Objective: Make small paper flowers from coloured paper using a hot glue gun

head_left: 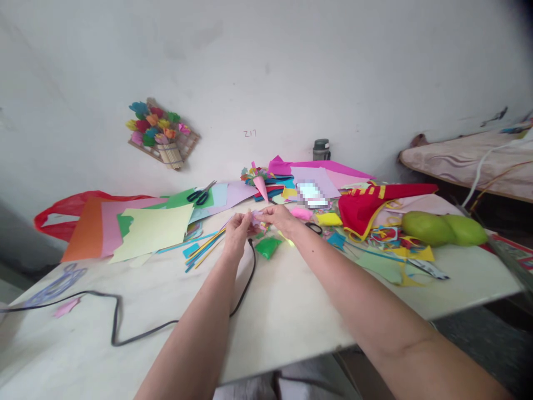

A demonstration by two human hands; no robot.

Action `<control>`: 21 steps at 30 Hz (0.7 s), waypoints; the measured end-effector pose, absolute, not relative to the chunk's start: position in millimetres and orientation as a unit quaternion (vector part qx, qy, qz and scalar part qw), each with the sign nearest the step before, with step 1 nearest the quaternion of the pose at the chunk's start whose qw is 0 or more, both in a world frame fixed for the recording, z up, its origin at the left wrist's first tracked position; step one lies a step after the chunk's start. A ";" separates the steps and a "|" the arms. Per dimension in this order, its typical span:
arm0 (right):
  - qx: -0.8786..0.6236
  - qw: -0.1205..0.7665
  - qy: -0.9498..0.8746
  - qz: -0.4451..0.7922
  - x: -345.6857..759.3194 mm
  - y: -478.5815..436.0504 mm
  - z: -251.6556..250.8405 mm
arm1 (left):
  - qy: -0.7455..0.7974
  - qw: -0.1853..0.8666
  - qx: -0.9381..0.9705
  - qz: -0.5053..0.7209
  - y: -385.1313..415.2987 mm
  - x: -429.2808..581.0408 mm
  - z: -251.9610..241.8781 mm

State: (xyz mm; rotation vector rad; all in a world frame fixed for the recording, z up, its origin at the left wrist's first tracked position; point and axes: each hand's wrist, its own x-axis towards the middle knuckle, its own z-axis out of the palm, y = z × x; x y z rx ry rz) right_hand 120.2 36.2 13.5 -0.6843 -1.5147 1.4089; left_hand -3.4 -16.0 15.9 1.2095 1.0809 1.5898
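Above the middle of the table, my left hand [238, 229] and my right hand [276, 216] meet with their fingertips round a small crumpled light purple paper [257, 217]. Both hands are closed on it, and the fingers partly cover its shape. Thin blue and yellow paper strips [206, 249] lie just left of my left hand. A green packet [267, 247] sits below the hands, with a black cable's tip [250, 242] beside it. Behind the hands lies a pink paper cone [260, 188] with colourful pieces at its wide end.
Coloured sheets [155, 228] and dark scissors [201, 195] lie at the left back. A black cable [116, 319] crosses the left front. Rightward are a phone [311, 194], yellow packet [329, 219], red cloth [361, 210], green fruits [428, 228] and paper scraps. A bottle [321, 150] stands behind.
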 end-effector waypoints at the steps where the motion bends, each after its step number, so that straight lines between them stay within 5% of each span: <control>1: -0.283 0.464 -0.615 0.571 120.2 35.4 13.9 | 0.433 0.423 0.487 0.630 -15.4 -3.7 15.4; 21: -0.305 0.465 -0.615 0.560 121.2 33.6 15.1 | 0.468 0.396 0.486 0.623 -12.4 -2.7 14.4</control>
